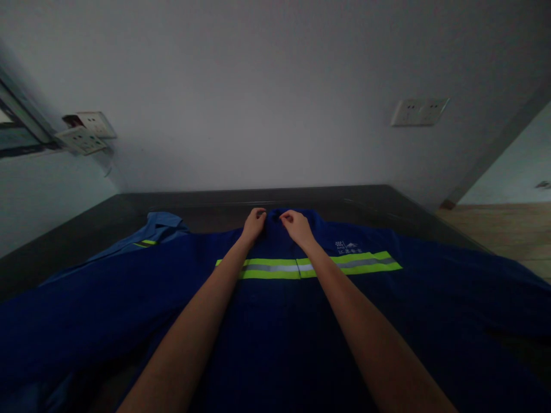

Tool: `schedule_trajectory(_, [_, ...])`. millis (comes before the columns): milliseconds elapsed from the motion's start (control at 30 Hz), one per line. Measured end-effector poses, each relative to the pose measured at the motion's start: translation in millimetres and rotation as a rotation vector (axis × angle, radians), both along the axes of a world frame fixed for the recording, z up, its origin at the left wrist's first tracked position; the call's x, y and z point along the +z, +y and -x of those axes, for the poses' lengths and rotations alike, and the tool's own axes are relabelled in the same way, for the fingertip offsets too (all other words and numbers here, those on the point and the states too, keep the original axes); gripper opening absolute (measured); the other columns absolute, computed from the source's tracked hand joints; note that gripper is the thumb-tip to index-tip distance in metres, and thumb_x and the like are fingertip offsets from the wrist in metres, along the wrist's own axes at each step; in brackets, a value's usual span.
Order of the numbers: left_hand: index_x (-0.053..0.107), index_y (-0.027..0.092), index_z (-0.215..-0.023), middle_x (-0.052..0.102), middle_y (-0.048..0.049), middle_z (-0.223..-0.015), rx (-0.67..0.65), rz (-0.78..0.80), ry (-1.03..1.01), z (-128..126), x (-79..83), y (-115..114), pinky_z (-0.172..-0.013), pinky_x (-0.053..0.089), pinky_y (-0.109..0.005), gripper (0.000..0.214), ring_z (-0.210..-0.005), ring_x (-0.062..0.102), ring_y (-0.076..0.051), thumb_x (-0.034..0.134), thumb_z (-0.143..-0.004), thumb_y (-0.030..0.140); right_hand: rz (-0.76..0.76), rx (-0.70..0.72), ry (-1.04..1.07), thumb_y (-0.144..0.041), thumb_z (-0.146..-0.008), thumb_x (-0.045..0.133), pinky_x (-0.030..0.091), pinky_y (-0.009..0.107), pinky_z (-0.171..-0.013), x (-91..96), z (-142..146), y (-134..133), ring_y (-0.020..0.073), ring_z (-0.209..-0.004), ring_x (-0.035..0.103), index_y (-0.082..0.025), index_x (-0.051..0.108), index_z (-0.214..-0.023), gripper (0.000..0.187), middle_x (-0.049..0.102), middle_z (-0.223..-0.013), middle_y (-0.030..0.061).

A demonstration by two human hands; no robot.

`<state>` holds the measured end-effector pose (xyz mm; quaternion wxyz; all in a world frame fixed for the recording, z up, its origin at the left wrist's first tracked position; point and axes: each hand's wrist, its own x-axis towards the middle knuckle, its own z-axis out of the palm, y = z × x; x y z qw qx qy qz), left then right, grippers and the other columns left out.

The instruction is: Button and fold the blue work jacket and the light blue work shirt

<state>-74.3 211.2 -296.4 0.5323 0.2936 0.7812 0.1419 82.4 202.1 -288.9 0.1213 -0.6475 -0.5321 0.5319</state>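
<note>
A dark blue work jacket [267,321] lies spread out with its sleeves stretched to both sides. A yellow-green and silver reflective band [269,268] crosses its chest, and a white logo sits at the upper right. My left hand [255,223] is closed at the left side of the collar [316,217], its fingertips curled on the cloth edge. My right hand [296,225] pinches the collar near the neck opening, thumb and forefinger together. Both forearms reach over the jacket front and hide parts of the band.
Under the jacket is a dark tabletop [206,201] set against a grey wall [258,103]. A lighter blue garment [163,225] with a yellow-green strip lies partly beneath the left sleeve. Wall sockets [419,112] are on the right, others at left. Wooden flooring [508,223] shows at right.
</note>
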Motion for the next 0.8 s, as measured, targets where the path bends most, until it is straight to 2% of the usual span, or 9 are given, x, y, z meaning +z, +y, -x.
schedule_trajectory(133, [0.064, 0.013, -0.100, 0.066, -0.0105, -0.103, -0.258, -0.073, 0.175, -2.9, 0.2, 8.3, -0.091, 0.045, -0.029, 0.021, -0.100, 0.060, -0.019, 0.053, -0.085, 0.023, -0.034, 0.002, -0.101, -0.018, -0.086, 0.045, 0.048, 0.025, -0.079, -1.1, -25.5, 24.9, 0.0154, -0.088, 0.064, -0.021, 0.063, -0.099, 0.023, 0.069, -0.095, 0.0029])
schedule_trajectory(267, [0.061, 0.013, -0.109, 0.062, -0.0148, -0.114, -0.481, -0.025, 0.326, -15.5, -5.0, 25.8, -0.097, 0.042, -0.037, 0.037, -0.111, 0.056, -0.026, 0.062, -0.079, 0.034, -0.001, 0.064, -0.259, -0.016, -0.085, 0.044, 0.045, 0.032, -0.087, -14.0, -60.7, 50.3, 0.0196, -0.099, 0.061, -0.020, 0.062, -0.102, 0.026, 0.067, -0.102, 0.0059])
schedule_trajectory(367, [0.062, 0.012, -0.110, 0.056, -0.0209, -0.122, -0.622, 0.090, 0.419, -26.2, -11.9, 42.0, -0.097, 0.040, -0.047, 0.048, -0.119, 0.050, -0.036, 0.072, -0.066, 0.027, 0.082, 0.172, -0.344, -0.020, -0.081, 0.056, 0.045, 0.037, -0.089, -30.3, -71.3, 54.4, 0.0237, -0.105, 0.059, -0.019, 0.062, -0.103, 0.023, 0.065, -0.108, 0.0096])
schedule_trajectory(433, [0.065, 0.011, -0.103, 0.056, -0.0233, -0.123, -0.700, 0.174, 0.451, -31.3, -16.5, 51.0, -0.096, 0.041, -0.050, 0.046, -0.119, 0.049, -0.040, 0.075, -0.058, 0.018, 0.151, 0.244, -0.385, -0.023, -0.072, 0.069, 0.045, 0.040, -0.091, -41.3, -68.9, 51.3, 0.0277, -0.109, 0.057, -0.017, 0.062, -0.105, 0.034, 0.064, -0.112, 0.0130])
schedule_trajectory(500, [0.068, 0.012, -0.094, 0.061, -0.0214, -0.117, -0.760, 0.247, 0.459, -33.3, -20.6, 57.8, -0.094, 0.043, -0.047, 0.040, -0.115, 0.053, -0.039, 0.075, -0.055, 0.010, 0.212, 0.292, -0.419, -0.022, -0.066, 0.074, 0.045, 0.044, -0.091, -50.9, -64.4, 48.6, 0.0308, -0.112, 0.055, -0.016, 0.062, -0.107, 0.044, 0.062, -0.115, 0.0159])
schedule_trajectory(600, [0.069, 0.014, -0.083, 0.069, -0.0156, -0.101, -0.806, 0.320, 0.452, -29.2, -25.7, 65.1, -0.092, 0.046, -0.040, 0.031, -0.108, 0.060, -0.034, 0.073, -0.054, 0.005, 0.276, 0.324, -0.441, -0.016, -0.066, 0.073, 0.046, 0.042, -0.092, -61.8, -65.3, 52.2, 0.0293, -0.112, 0.057, -0.016, 0.063, -0.108, 0.043, 0.062, -0.116, 0.0154])
schedule_trajectory(700, [0.069, 0.013, -0.076, 0.070, -0.0127, -0.082, -0.793, 0.362, 0.425, -18.6, -29.4, 69.9, -0.084, 0.049, -0.036, 0.023, -0.097, 0.064, -0.032, 0.073, -0.055, 0.004, 0.330, 0.333, -0.441, -0.012, -0.063, 0.075, 0.049, 0.034, -0.088, -69.3, -80.4, 62.6, 0.0256, -0.103, 0.062, -0.018, 0.068, -0.100, 0.038, 0.067, -0.109, 0.0114])
schedule_trajectory(800, [0.068, 0.012, -0.073, 0.066, -0.0080, -0.064, -0.726, 0.399, 0.362, -7.3, -31.4, 69.1, -0.071, 0.052, -0.033, 0.020, -0.079, 0.067, -0.028, 0.076, -0.056, 0.008, 0.387, 0.316, -0.424, -0.009, -0.057, 0.078, 0.053, 0.029, -0.075, -73.5, -99.5, 70.0, 0.0224, -0.084, 0.068, -0.018, 0.071, -0.091, 0.035, 0.071, -0.091, 0.0074])
